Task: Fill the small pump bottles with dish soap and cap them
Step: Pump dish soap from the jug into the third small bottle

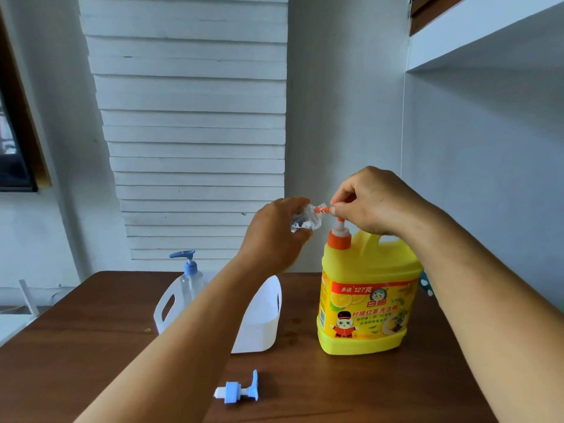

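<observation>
Your left hand [274, 236] tilted a clear small bottle [302, 219] to the yellow jug's [366, 300] spout [324, 210]; your right hand [375, 203], fingers closed, pressed its pump.

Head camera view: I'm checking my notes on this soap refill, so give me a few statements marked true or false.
1. The left hand holds a small clear plastic bottle tilted at the nozzle. True.
2. The right hand rests flat on the brown wooden table. False: it is on the big yellow dish soap jug's pump.
3. A loose blue pump cap lies on the table. True.
4. The white plastic caddy holds no bottle. False: a capped blue-pump clear bottle stands in it.
</observation>
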Motion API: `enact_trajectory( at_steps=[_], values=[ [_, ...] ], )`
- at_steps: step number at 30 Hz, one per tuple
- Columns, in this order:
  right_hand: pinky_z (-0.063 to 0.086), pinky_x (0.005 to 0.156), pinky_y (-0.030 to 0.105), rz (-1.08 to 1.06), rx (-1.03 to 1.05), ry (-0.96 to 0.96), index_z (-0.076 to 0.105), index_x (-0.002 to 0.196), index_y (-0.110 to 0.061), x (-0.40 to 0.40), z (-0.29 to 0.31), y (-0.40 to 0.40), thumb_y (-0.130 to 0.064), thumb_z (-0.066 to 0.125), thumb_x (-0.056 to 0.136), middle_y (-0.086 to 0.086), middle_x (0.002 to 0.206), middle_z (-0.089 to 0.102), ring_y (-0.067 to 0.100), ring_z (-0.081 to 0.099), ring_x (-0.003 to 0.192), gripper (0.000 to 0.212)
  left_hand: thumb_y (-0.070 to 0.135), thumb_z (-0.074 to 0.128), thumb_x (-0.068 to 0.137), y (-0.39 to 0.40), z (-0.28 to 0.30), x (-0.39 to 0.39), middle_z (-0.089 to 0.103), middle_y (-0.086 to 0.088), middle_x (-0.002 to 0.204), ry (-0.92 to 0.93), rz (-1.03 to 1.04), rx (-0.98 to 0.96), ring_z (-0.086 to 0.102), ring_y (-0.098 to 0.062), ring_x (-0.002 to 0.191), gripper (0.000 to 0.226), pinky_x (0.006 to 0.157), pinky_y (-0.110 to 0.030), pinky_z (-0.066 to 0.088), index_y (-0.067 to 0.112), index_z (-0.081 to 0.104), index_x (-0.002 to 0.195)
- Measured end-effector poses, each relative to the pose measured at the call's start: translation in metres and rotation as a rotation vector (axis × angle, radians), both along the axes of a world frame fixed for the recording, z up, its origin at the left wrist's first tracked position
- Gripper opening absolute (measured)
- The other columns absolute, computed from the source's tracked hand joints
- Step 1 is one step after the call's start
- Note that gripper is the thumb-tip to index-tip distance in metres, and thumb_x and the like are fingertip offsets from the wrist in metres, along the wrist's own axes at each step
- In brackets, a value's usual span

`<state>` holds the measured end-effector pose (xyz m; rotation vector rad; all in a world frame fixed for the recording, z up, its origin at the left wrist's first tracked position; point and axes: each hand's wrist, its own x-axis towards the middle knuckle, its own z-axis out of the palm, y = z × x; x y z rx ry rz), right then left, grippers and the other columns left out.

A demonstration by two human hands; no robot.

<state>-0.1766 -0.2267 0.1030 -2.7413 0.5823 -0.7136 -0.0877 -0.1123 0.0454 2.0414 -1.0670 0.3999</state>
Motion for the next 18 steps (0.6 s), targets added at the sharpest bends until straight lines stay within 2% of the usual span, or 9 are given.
enact_trajectory(
  at_steps=[5,8,13,18],
  values=[
    [0.043,0.055,0.019,-0.007,-0.011,-0.039,0.076,0.088,-0.008,0.0,-0.009,-0.001,-0.018,0.063,0.085,0.008,0.09,0.074,0.023,0.068,0.087,0.016,0.019,0.063,0.084,0.0,-0.002,0.0,0.066,-0.001,0.116,-0.007,0.008,0.014,0.059,-0.017,0.098,0.038,0.076,-0.022,0.04,0.021,0.057,0.122],
    [0.04,0.052,0.019,-0.013,-0.026,-0.033,0.076,0.088,-0.012,0.0,-0.019,0.001,-0.019,0.063,0.086,0.007,0.093,0.073,0.022,0.065,0.084,0.016,0.019,0.064,0.084,0.0,-0.01,0.002,0.066,0.0,0.117,0.01,0.009,0.028,0.06,-0.017,0.098,0.039,0.075,-0.022,0.04,0.022,0.057,0.122],
    [0.046,0.064,0.024,-0.012,-0.045,-0.013,0.076,0.091,-0.014,-0.002,-0.014,0.004,-0.02,0.063,0.086,0.006,0.095,0.072,0.022,0.065,0.087,0.016,0.02,0.064,0.083,0.0,-0.011,0.002,0.066,0.0,0.116,0.013,0.007,0.015,0.059,-0.016,0.095,0.038,0.074,-0.022,0.039,0.023,0.057,0.121],
    [0.045,0.058,0.02,-0.004,-0.016,0.008,0.076,0.087,-0.014,-0.003,0.001,0.003,-0.019,0.064,0.084,0.003,0.09,0.073,0.02,0.066,0.082,0.013,0.02,0.064,0.083,-0.001,-0.001,0.003,0.067,0.0,0.111,-0.013,-0.006,0.003,0.056,-0.013,0.087,0.036,0.072,-0.022,0.039,0.023,0.059,0.118]
  ],
)
